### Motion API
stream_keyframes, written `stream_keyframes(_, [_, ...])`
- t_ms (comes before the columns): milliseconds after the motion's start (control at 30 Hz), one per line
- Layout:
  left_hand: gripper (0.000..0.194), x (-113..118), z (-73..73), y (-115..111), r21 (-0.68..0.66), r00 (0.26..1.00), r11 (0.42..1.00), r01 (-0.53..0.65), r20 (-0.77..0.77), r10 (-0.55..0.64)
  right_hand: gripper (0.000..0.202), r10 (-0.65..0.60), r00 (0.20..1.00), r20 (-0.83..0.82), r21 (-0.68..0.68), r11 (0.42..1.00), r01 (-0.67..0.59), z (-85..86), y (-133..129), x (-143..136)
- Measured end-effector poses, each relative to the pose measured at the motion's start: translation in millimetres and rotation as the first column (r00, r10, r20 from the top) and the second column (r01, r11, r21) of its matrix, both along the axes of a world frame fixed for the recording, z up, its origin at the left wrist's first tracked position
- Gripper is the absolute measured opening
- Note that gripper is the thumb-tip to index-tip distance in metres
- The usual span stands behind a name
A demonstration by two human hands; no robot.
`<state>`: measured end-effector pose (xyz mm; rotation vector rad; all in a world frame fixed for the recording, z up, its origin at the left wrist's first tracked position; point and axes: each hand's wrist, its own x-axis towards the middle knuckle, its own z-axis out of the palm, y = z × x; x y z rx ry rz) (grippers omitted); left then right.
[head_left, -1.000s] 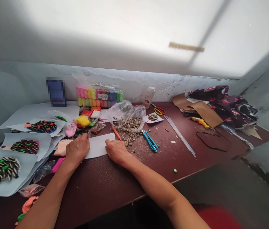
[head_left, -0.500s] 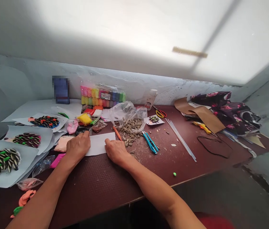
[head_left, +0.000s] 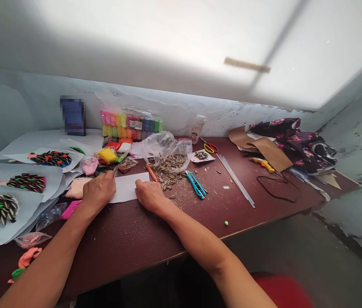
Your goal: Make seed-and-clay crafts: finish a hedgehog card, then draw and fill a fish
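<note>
Counter (head_left: pixel 129 239), dark red, textured: it carried all the articles below.

Floral cloth (head_left: pixel 309 145), dark, crumpled: at the right of the back edge, with brown paper (head_left: pixel 273 152) beside it.

Three large paper sheets (head_left: pixel 28 205), overlapping along the left edge: each bore a seed-covered hedgehog figure (head_left: pixel 28 182) with coloured pieces added, and these appeared finished or nearly so.

Modelling clay pack (head_left: pixel 129 126), multicoloured: against the wall at the back edge, left of centre.

Hands, two, bare: the left hand (head_left: pixel 100 190) and the right hand (head_left: pixel 149 194) had their fingers curled closed on opposite ends of the white paper.

White paper (head_left: pixel 125 188): flat, left of centre, between front and back edges. Its visible part was blank, with no seeds or clay attached; what lay under the fingers could not be told.

Clear plastic bag (head_left: pixel 164 145): behind the paper, open over loose striped sunflower seeds (head_left: pixel 168 169), a good supply unused.

Small card (head_left: pixel 209 157): right of the bag, already covered with seeds and green bits.

Utility knife (head_left: pixel 196 185), teal: right of the seeds, not in hand.

Orange marker (head_left: pixel 151 173): just beside the right hand, unheld.

Green lump (head_left: pixel 226 223), tiny: near the front edge, right of centre.
</note>
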<state>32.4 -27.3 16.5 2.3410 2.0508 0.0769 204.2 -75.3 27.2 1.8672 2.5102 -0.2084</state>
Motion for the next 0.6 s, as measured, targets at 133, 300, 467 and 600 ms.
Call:
stream_keyframes(133, [0.035, 0.3, 1.0, 0.3, -0.014, 1.000, 1.000, 0.002, 0.007, -0.002, 0.026, -0.001, 1.000, 0.000, -0.001, 1.000, 0.001, 0.6, -0.4, -0.3])
stream_keyframes(300, [0.037, -2.0, 1.8, 3.2, -0.029, 1.000, 0.999, 0.016, 0.017, -0.015, 0.026, -0.001, 1.000, 0.003, 0.011, 1.000, 0.000, -1.7, 2.9, 0.1])
stream_keyframes(467, [0.037, -4.9, -0.8, 5.7, 0.000, 1.000, 1.000, 0.001, 0.024, -0.001, 0.031, -0.113, 0.993, 0.033, 0.011, 0.994, 0.113, 0.6, 8.0, 4.5])
stream_keyframes(600, [0.035, -5.7, -1.5, 6.9, 0.030, 0.999, 0.999, 0.020, 0.026, -0.020, 0.034, -0.086, 0.995, 0.043, 0.012, 0.996, 0.086, 3.5, 7.3, 3.3])
